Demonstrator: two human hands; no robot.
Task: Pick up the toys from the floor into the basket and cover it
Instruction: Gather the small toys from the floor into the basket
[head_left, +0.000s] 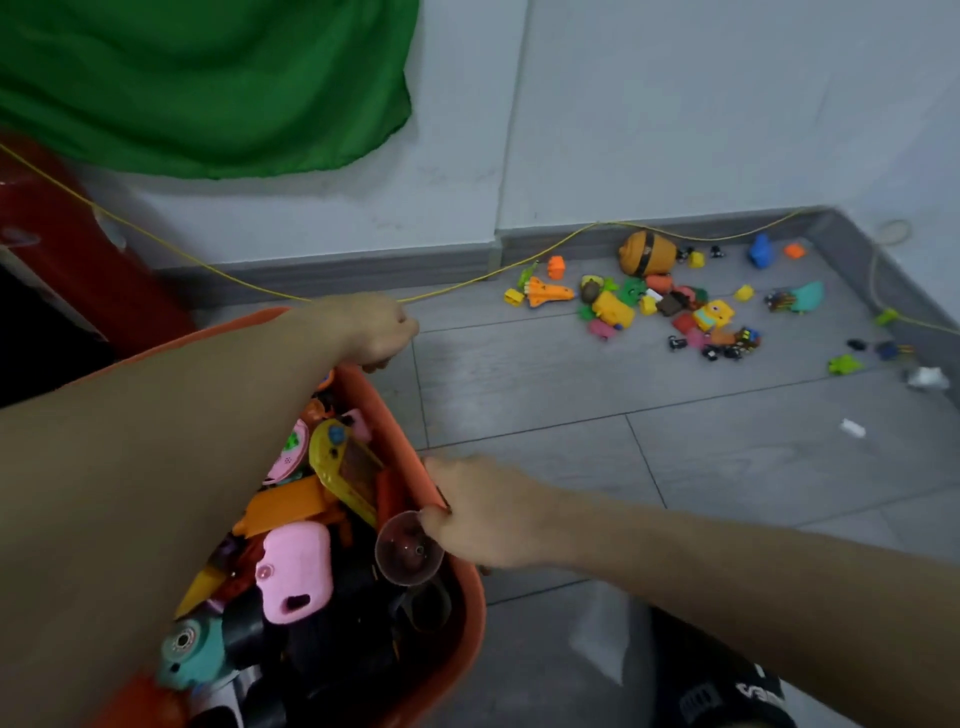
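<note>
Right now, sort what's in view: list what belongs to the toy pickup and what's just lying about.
Job:
basket, both hands gripping its rim: left hand, right hand
toys in basket
toy pile on the floor by the wall

Lying about:
green cloth
yellow cord
red object at left
white scraps

A green cloth (208, 83) hangs against the pale wall (675, 104). A yellow cord (156, 241) runs above the grey tiled floor (571, 395).
</note>
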